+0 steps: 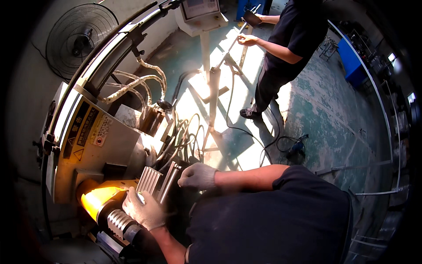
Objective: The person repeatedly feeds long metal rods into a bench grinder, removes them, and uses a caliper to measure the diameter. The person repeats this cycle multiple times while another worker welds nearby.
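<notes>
My left hand (144,210), in a light grey work glove, is at the machine between a brightly lit yellow cone-shaped part (100,199) and a ribbed metal block (149,180). Its fingers are bent around something small and pale that I cannot make out. Below it lies a grooved metal cylinder (118,222) with a dark end. My right hand (198,177), gloved too, is curled closed beside smooth metal bars (168,182); whatever its fingers hold, if anything, is hidden.
Another person (290,48) stands across the floor, both hands at a long rod (233,46) on a stand. Cables (184,136) loop over the floor, near a power tool (297,147). A large fan (82,39), hoses (132,83) and a control box (201,17) stand beyond the machine.
</notes>
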The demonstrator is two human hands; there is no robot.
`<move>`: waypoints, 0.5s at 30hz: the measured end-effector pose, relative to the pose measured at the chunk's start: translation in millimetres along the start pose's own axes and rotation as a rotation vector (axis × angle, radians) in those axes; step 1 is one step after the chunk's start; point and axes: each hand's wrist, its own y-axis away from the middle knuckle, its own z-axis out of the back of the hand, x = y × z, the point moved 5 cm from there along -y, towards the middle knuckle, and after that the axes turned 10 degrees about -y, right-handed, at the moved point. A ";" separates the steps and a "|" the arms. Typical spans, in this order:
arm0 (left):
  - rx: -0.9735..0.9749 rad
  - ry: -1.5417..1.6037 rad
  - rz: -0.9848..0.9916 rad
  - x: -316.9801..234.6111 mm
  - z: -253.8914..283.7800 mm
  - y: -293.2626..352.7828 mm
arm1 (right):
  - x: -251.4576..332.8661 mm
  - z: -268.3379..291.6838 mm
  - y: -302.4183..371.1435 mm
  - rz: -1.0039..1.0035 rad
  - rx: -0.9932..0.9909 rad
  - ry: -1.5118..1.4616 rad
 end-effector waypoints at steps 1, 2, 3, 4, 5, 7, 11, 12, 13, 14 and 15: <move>-0.004 -0.004 -0.011 1.8 0.7 0.9 | -0.2 -0.8 0.2 -0.031 0.014 -0.010; -0.009 -0.008 -0.023 4.4 1.6 3.0 | 0.8 -2.3 0.6 -0.033 0.024 -0.008; -0.010 -0.010 -0.035 6.0 1.5 5.1 | 0.8 -3.7 2.2 -0.038 0.029 -0.007; -0.038 0.011 -0.052 5.7 2.8 6.8 | 1.2 -4.6 3.2 -0.044 0.035 -0.006; -0.067 0.033 -0.069 4.4 4.3 8.7 | 2.5 -4.3 3.4 -0.042 0.038 0.012; -0.079 0.063 -0.086 7.5 3.0 15.0 | -0.1 -4.9 3.9 -0.023 0.018 0.007; -0.074 0.151 0.003 7.3 6.6 21.6 | -7.8 -2.9 2.0 -0.003 -0.006 0.020; -0.082 0.157 0.017 7.0 7.3 22.5 | -6.8 -2.2 3.5 -0.015 -0.006 0.017; -0.091 0.163 0.030 7.4 7.6 23.3 | -4.3 -1.0 6.2 -0.026 -0.005 0.014; -0.102 0.159 0.037 9.2 6.6 25.7 | -3.4 0.4 8.0 -0.038 -0.003 0.011; -0.112 0.160 0.038 10.3 4.1 27.7 | -4.2 3.4 9.1 -0.035 -0.021 0.009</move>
